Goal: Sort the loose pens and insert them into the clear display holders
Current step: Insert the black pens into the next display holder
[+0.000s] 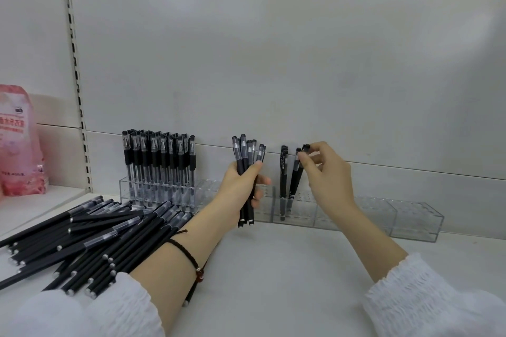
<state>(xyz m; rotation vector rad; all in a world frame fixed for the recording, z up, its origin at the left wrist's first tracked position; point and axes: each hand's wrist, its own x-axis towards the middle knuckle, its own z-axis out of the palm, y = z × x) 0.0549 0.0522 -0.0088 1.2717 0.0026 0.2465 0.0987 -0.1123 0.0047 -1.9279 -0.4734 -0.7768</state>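
Left grip: here we have the left grip (242, 186) wrapped round a bundle of pens (247, 164), held upright with caps on top, just above the shelf (301, 268).
Right grip: the right grip (328, 172) is pinching the cap end of one black pen (305, 148) between thumb and fingertips; the other fingers curl loosely.
That pen: we see it leaning, its lower end down in the middle clear holder (304, 213).
Neighbours: a few standing pens (283, 172) sit just beside it in the same holder.
Left holder: the full holder (128, 191) at the back wall carries a packed row of capped pens (158, 156).
Right holders: more clear holders (416, 221) line up further along.
Loose pile: a heap of pens (95, 238) lies on the shelf, partly under our left forearm.
Far left: a pink bag (19, 142) stands on the neighbouring shelf.
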